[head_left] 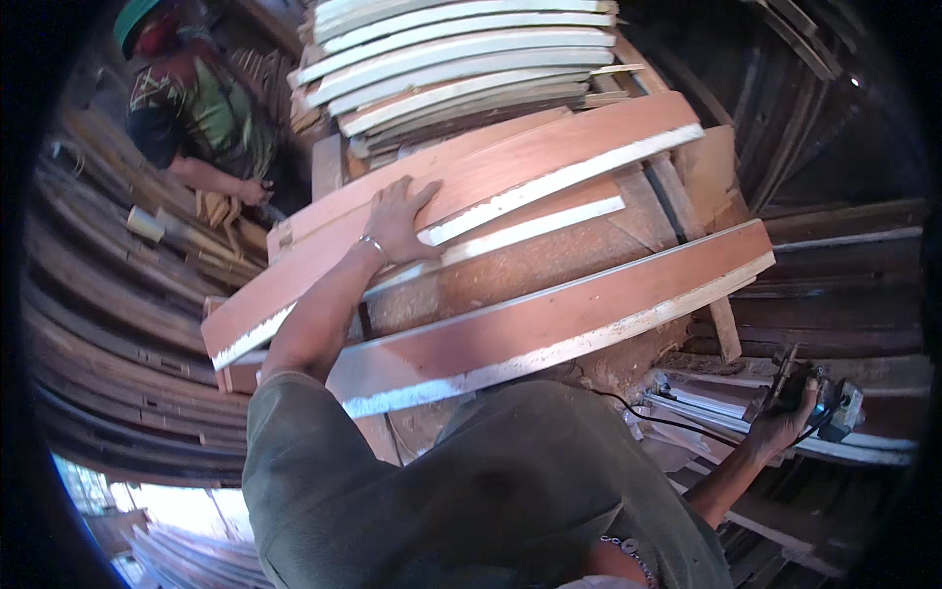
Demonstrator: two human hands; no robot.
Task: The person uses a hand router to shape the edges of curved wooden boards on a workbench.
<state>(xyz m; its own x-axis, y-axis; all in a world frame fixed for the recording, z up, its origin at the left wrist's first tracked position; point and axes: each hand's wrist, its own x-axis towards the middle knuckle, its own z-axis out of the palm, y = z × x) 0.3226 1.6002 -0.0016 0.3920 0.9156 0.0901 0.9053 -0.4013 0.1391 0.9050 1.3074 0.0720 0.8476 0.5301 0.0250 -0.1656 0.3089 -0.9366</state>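
Observation:
My left hand (397, 221) lies with fingers spread on a long reddish-brown board with a pale edge (554, 152), which is set across the wooden bench over other boards. A second reddish board with a whitish edge (569, 314) lies along the bench's near side, below my left forearm. Off to the right, my right hand (785, 422) is wrapped round a dark and silver corded power tool (834, 402), held beside pale strips of wood (687, 412). A narrow white strip (530, 224) shows between the two reddish boards.
A stack of pale-edged boards (461, 49) sits at the far end of the bench. A co-worker in a green helmet and dark shirt (196, 118) stands at the upper left. Long timbers (118, 304) line both sides. A black cable (638, 412) runs toward the tool.

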